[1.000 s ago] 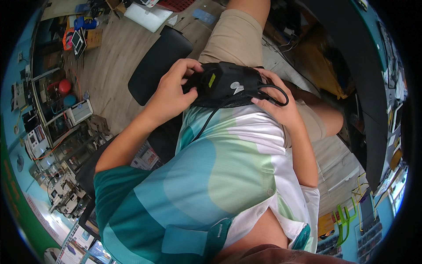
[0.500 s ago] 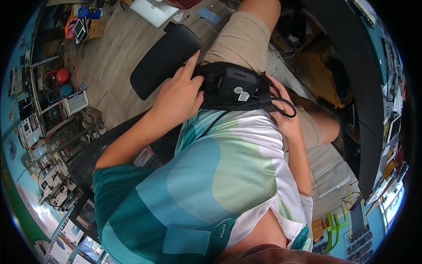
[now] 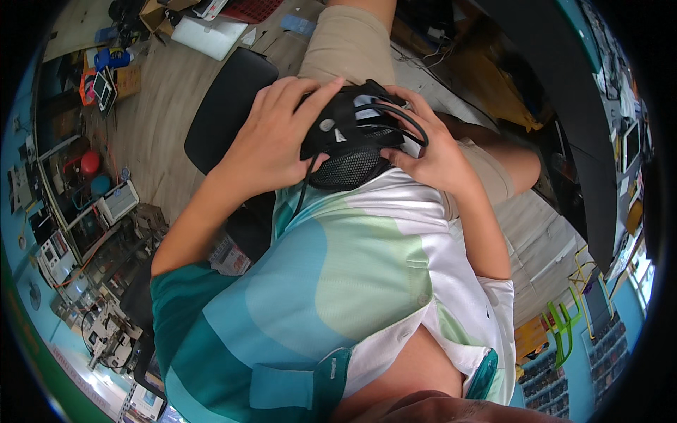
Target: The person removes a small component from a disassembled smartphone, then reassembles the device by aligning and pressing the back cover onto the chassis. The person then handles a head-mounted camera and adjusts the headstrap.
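A black pack with a mesh panel, straps and a cable (image 3: 347, 169) lies on my lap, tilted so that its mesh side shows. From the left my left hand (image 3: 278, 130) grips it, thumb at the lower edge and fingers spread over the top. On the other side my right hand (image 3: 437, 151) holds the pack's right end, its thumb on the near edge. A looped black cable (image 3: 412, 121) runs over the right hand's fingers. Another length of cable hangs below the left hand, against my shirt.
Beyond my left hand is a black padded armrest (image 3: 226, 106). A silver laptop (image 3: 209, 35) lies on the wood-look floor near a red basket (image 3: 252, 8). Cluttered shelves (image 3: 88, 204) stand on the left, and a dark desk edge (image 3: 557, 120) curves along the right.
The pack has been turned, bringing its mesh side into view. My left hand has moved from a pointing pose to a grip on it; my right hand has shifted further around its end.
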Demonstrator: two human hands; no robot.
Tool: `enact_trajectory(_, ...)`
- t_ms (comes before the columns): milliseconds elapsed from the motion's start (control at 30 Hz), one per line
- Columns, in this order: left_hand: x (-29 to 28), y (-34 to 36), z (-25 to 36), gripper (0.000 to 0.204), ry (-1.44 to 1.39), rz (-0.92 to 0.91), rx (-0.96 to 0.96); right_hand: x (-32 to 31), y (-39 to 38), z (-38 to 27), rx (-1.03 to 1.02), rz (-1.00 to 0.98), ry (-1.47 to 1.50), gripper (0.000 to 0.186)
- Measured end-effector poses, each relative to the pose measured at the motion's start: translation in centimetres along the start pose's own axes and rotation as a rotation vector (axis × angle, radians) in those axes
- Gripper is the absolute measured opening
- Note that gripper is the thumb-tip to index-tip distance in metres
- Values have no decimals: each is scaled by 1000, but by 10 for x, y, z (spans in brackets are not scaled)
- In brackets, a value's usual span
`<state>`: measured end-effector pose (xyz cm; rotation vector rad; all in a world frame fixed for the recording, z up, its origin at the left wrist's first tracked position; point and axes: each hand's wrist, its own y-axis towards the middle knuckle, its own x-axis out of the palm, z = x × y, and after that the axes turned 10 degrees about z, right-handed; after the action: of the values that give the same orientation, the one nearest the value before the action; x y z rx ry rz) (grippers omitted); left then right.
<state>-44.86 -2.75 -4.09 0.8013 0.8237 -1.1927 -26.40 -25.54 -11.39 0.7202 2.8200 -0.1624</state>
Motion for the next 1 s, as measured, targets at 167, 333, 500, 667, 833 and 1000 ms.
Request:
enact_trajectory(167, 9, 7, -2, 95, -5, -6, -20, 11, 3, -9, 88, 137, 206, 69)
enact_trajectory(333, 6, 1, 12, 91, -103, 64, -60, 39, -1, 34, 312, 394, 406, 70)
enact_trajectory(500, 10, 0, 16, 88, -115, -59, -79, 38, -1, 56, 477, 362, 323, 66)
enact_trajectory(667, 13, 2, 18, 90, -31, -49, -80, 36, -3, 51, 417, 357, 472, 42)
enact_trajectory(833, 10, 4, 16, 93, -52, -188, -170, 29, -4, 31, 366, 363, 367, 37)
enact_trajectory(1000, -5, 21, 3, 104, -125, -423, -158, 32, -2, 43, 156, 360, 285, 40)
